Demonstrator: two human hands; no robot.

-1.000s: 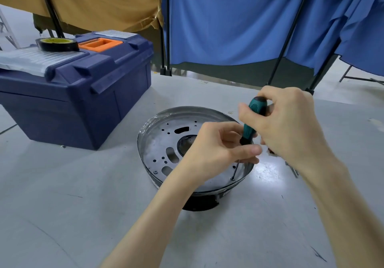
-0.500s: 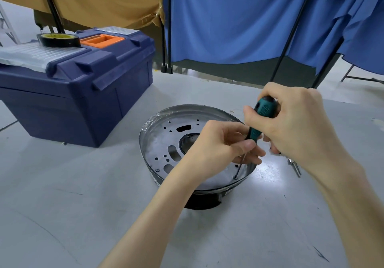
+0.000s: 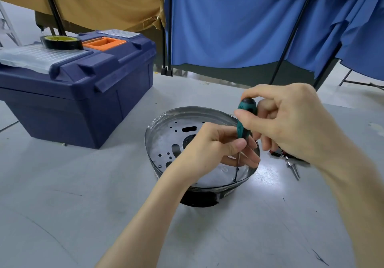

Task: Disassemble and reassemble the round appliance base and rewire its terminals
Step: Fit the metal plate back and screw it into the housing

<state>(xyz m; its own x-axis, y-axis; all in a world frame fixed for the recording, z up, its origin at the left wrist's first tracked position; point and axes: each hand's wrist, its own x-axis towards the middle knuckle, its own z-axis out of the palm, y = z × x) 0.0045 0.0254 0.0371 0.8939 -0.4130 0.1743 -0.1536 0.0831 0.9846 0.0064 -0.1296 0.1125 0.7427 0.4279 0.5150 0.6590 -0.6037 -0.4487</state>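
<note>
Base: the round appliance base (image 3: 164, 143) sits on the grey table (image 3: 72, 195) near the middle of the view, with its shiny metal plate facing up. The plate has many holes and slots, and a dark housing shows underneath.
Screwdriver: a green-handled screwdriver (image 3: 243, 122) stands almost upright over the base. Its thin shaft runs down to a spot near the rim at about five o'clock on the plate.
Left hand: the left hand (image 3: 214, 145) reaches in from six o'clock and lies over the middle of the plate. Its thumb and forefinger pinch the screwdriver where the handle meets the shaft, and the other fingers are curled below.
Right hand: the right hand (image 3: 291, 120) comes in from four o'clock. Its thumb and fingertips grip the upper part of the handle.
Toolbox: a dark blue toolbox (image 3: 79, 105) with an orange latch stands at ten o'clock from the base, well apart from it.
Tape: a black roll of tape (image 3: 61, 43) lies flat on the toolbox lid.
Small tool: a metal-tipped tool (image 3: 292, 167) lies on the table at three o'clock from the base, partly hidden by the right wrist.
Backdrop: a blue curtain (image 3: 228, 28) hangs at twelve o'clock.
</note>
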